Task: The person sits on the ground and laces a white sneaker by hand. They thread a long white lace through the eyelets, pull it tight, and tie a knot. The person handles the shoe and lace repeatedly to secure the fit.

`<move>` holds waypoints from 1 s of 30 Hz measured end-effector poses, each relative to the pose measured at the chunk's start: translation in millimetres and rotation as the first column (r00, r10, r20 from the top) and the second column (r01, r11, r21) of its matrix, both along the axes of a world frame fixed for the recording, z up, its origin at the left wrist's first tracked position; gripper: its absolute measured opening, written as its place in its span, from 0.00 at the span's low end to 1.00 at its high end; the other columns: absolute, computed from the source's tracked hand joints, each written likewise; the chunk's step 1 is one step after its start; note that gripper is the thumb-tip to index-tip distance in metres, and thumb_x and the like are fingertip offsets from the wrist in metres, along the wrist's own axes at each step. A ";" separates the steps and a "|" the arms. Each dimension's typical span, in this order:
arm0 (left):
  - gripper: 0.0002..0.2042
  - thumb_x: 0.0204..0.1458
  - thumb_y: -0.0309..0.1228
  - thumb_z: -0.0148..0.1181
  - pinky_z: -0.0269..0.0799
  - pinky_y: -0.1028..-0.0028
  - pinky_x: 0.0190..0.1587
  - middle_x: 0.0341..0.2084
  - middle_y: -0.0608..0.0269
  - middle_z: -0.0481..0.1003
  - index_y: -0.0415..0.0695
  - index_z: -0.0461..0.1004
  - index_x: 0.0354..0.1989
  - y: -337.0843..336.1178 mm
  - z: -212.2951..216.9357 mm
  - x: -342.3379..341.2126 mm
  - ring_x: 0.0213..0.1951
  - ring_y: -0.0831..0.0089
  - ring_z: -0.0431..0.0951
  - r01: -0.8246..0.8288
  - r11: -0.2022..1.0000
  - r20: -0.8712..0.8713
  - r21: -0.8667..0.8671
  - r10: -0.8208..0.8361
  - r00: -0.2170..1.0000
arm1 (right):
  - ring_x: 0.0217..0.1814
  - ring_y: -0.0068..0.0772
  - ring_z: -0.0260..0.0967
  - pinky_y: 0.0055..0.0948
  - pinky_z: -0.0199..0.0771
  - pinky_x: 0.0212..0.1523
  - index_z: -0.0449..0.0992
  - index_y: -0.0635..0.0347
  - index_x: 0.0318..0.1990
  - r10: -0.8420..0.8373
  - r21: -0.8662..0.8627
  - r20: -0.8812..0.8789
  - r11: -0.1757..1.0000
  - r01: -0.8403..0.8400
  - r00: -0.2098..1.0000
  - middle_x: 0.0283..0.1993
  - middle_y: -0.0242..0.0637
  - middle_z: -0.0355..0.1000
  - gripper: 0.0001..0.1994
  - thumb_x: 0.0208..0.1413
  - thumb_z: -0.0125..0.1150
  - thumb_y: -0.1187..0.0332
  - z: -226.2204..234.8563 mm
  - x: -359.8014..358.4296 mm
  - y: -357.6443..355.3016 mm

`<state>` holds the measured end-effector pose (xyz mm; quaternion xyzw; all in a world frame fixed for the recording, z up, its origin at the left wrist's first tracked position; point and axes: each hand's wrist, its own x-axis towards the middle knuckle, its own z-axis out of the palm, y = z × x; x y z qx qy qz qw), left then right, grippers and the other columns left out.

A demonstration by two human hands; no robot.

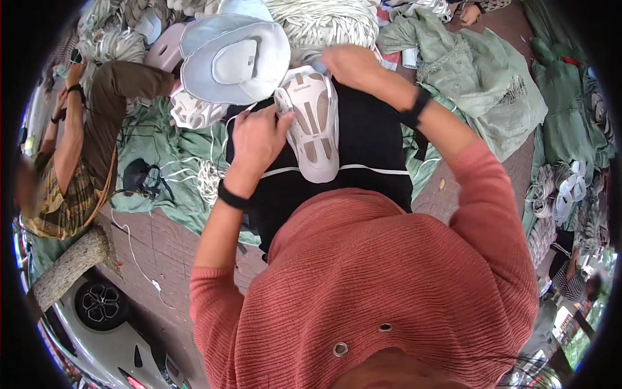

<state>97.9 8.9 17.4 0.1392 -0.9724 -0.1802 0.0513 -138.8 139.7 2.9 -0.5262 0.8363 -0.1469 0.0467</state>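
A beige and white shoe (312, 133) lies sole up across my lap, its rounded toe end toward me. My left hand (258, 141) is closed at its left side, the thumb against the edge; the other fingertips are partly hidden. My right hand (350, 66) is closed at the far end of the shoe, slightly blurred, and what its fingers pinch is too small to make out. Just beyond my left hand, a stack of pale blue curved pieces (194, 45) holds a white oval insert (236, 61). Black cloth (369, 129) covers my lap beneath the shoe.
Bundles of white cord (324, 23) lie beyond my hands. Green sacking (466, 78) spreads at the far right. To the left sits another person (71, 149), beside a pink stool (167, 48). A car (116, 343) stands at the lower left.
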 end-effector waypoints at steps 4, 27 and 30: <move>0.09 0.49 0.31 0.63 0.68 0.62 0.40 0.30 0.53 0.75 0.39 0.76 0.33 12.0 15.8 47.6 0.36 0.55 0.75 0.102 0.946 -0.116 0.309 -0.069 0.991 | 0.36 0.43 0.71 0.46 0.63 0.38 0.78 0.53 0.27 0.460 0.401 0.207 0.765 -0.504 0.863 0.28 0.41 0.70 0.13 0.53 0.57 0.54 16.0 75.2 84.3; 0.06 0.59 0.32 0.54 0.50 0.85 0.23 0.20 0.78 0.64 0.44 0.72 0.32 -88.5 138.6 114.1 0.21 0.88 0.57 0.004 0.554 -0.139 0.832 0.202 0.969 | 0.18 0.10 0.44 0.17 0.43 0.20 0.72 0.64 0.38 0.190 -0.455 0.874 0.644 0.614 0.448 0.19 0.18 0.54 0.07 0.62 0.53 0.68 174.6 -73.0 167.7; 0.07 0.59 0.33 0.55 0.47 0.84 0.22 0.19 0.79 0.63 0.45 0.72 0.33 -135.5 146.3 161.4 0.20 0.89 0.55 -0.046 0.410 -0.089 0.911 0.302 0.949 | 0.15 0.11 0.41 0.17 0.37 0.17 0.73 0.60 0.36 0.052 -0.383 0.909 0.498 0.778 0.413 0.17 0.17 0.51 0.07 0.61 0.55 0.67 139.3 -150.5 236.7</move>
